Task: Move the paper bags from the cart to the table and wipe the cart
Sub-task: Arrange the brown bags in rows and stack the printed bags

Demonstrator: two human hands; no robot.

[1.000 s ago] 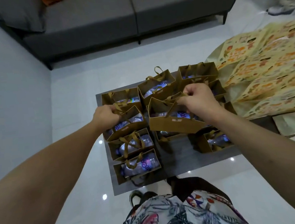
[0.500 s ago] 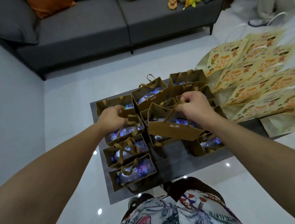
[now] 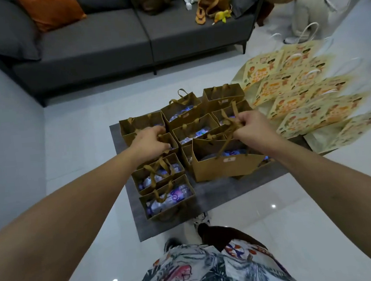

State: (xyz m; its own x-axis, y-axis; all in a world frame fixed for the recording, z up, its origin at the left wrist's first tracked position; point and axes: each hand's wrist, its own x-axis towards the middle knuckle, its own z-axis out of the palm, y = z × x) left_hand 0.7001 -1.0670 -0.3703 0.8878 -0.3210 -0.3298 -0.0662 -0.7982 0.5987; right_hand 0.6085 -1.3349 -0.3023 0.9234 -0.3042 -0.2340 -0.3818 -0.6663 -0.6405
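Head view, looking down: a grey flat surface (image 3: 209, 196) carries a cluster of small brown paper bags (image 3: 187, 115) with ribbon handles, standing upright and packed edge to edge. Whether this surface is the cart or the table cannot be told. Each open bag shows a clear bottle with a purple label inside.

Right hand (image 3: 253, 127): fingers curled and pinched round the brown ribbon handles of the front bag (image 3: 224, 165). That bag hangs tilted from the handles, in front of the rest of the cluster, its lower edge over the near part of the grey surface. Contact between bag bottom and surface cannot be confirmed.

Left hand (image 3: 150, 142): fingers curled down into the left column of bags, closed on the handle loops of the second bag (image 3: 169, 141) in that column. 2 further bags (image 3: 160, 175) stand nearer the person in the same column, handles lying loose.

Right of the cluster, a fan of flat yellow printed bags (image 3: 305, 93) lies overlapping, touching the rear right brown bags. A grey sofa (image 3: 97, 43) with an orange cushion (image 3: 52, 11) stands beyond, on a white tiled floor (image 3: 78, 117). Another person (image 3: 322, 3) crouches at the upper right corner.
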